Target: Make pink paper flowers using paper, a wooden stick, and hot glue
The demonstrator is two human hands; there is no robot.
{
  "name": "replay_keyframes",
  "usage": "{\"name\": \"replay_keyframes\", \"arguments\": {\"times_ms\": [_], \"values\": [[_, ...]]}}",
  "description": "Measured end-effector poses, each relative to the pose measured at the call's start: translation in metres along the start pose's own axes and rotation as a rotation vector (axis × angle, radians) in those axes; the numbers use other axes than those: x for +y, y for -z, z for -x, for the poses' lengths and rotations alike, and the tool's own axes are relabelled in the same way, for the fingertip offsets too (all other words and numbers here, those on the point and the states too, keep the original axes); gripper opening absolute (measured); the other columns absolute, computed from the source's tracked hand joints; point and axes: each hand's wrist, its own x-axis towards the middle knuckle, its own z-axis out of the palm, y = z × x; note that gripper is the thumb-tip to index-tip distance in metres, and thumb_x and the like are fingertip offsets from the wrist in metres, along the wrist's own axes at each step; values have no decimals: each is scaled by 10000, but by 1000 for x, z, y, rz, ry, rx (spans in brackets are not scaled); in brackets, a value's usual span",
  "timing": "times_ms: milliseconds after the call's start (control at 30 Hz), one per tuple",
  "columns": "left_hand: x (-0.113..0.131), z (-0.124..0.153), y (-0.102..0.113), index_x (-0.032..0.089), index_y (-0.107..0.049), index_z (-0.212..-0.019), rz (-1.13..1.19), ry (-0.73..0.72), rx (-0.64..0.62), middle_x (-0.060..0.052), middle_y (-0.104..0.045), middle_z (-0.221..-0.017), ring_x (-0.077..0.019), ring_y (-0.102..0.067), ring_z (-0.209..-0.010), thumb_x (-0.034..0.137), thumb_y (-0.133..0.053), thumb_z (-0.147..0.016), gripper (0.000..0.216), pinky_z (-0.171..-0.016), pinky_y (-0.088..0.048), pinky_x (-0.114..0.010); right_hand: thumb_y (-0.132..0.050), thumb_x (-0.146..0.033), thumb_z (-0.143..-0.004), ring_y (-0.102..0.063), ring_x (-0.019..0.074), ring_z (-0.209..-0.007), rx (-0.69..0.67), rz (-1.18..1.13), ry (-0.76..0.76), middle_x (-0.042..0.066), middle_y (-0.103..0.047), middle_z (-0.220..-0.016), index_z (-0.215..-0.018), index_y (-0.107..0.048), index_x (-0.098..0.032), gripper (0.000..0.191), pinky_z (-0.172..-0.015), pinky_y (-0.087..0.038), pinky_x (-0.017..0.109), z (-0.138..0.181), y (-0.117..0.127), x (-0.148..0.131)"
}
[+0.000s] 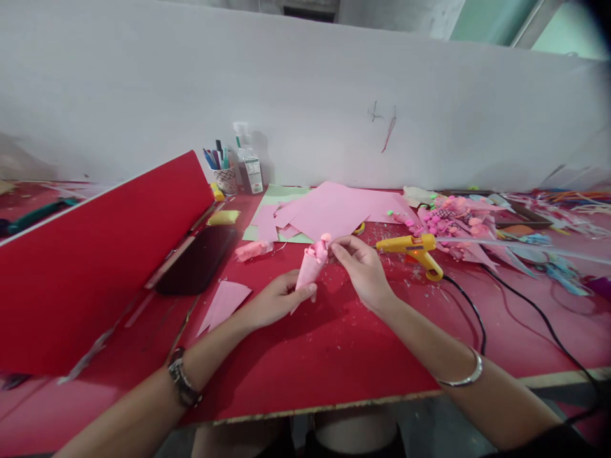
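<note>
A small pink paper cone bouquet [308, 270] with curled pink bits at its top is held above the red table. My left hand [281, 296] wraps round its lower part, thumb across the front. At the bouquet's upper right edge, the thumb and forefinger of my right hand [360, 270] are pinched together; whether they grip the bouquet's rim or a small piece is hidden. To the right of that hand lies a yellow glue gun [415, 249] with a small orange light and a black cord. Cut pink paper pieces [224, 304] rest beside my left forearm.
Pink paper sheets [329, 207] lie on a green sheet [252, 232] at the back. A pile of pink paper bouquets [453, 219] is at right. A red board [109, 254] leans at left, near a dark phone [198, 261], pen cup [224, 180] and bottle [249, 166].
</note>
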Motion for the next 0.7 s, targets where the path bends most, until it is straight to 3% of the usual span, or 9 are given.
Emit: {"name": "replay_keyframes", "arguments": {"times_ms": [267, 700], "values": [[-4, 0, -4, 132, -503, -779, -92, -3, 153, -2, -497, -713, -102, -421, -616, 323, -426, -796, 206, -562, -362, -226, -545, -237, -741, -566, 102, -659, -80, 110, 4, -18, -617, -679, -755, -606, -191, 78, -659, -452, 237, 4, -3, -2], [2, -1, -3, 134, -543, -778, -296, -40, 256, -2, -558, -691, -108, -475, -599, 283, -396, -814, 212, -548, -349, -216, -590, -263, -700, -612, 151, -765, 33, 152, -10, 16, -669, -795, -818, -650, -204, 145, -739, -488, 305, -2, 4, 0]]}}
